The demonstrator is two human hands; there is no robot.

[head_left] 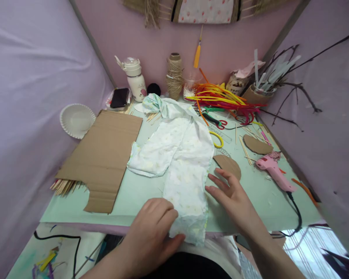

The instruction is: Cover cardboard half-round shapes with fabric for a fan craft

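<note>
A long strip of thin white patterned cloth [186,166] lies across the table, folded over at the left and bunched at its far end. Its near end hangs over the table's front edge. My left hand [154,228] is curled at the cloth's lower left edge; its thumb rests against the fabric and its fingertips are partly hidden. On the other side, my right hand [232,193] is open with fingers apart, its fingertips close to the cloth's right edge. Just beyond those fingers lies a rounded cardboard piece [229,166].
A large cut cardboard sheet [104,147] lies left over wooden sticks [66,186], near a paper bowl [77,121]. At right are a pink glue gun [275,170] and yellow-handled scissors [217,139]. Behind stand a bottle [136,79], twine [174,77] and pipe cleaners [221,95].
</note>
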